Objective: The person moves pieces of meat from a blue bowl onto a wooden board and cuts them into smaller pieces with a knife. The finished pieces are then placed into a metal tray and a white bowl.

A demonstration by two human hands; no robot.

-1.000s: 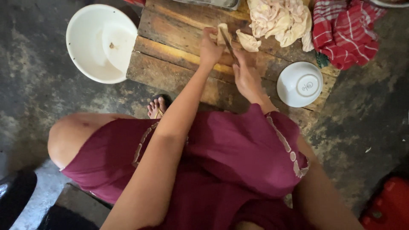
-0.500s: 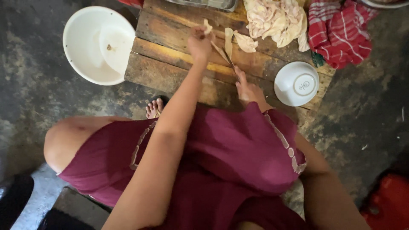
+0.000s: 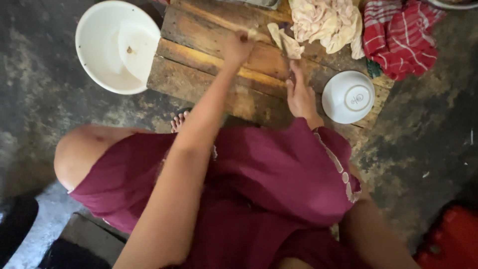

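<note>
I squat over a low wooden board [image 3: 209, 67] on the ground. My left hand [image 3: 236, 47] is closed on a small pale scrap of raw meat and sits left of a pale meat strip [image 3: 280, 37] lying on the board. My right hand [image 3: 300, 94] rests on the board nearer to me and grips a knife [image 3: 286, 55]. The knife's dark blade points away from me toward the strip. A pile of pale raw meat [image 3: 323, 20] lies at the board's far edge, just beyond the strip.
A white bowl [image 3: 348, 97] sits upside down on the board's right end. A large white basin [image 3: 117, 45] stands on the dark floor to the left. A red striped cloth [image 3: 398, 35] lies far right, and a red object [image 3: 448, 239] shows at bottom right.
My left hand has pulled away to the left with a small scrap. My right hand has drawn back toward me with the knife, leaving the strip on the board.
</note>
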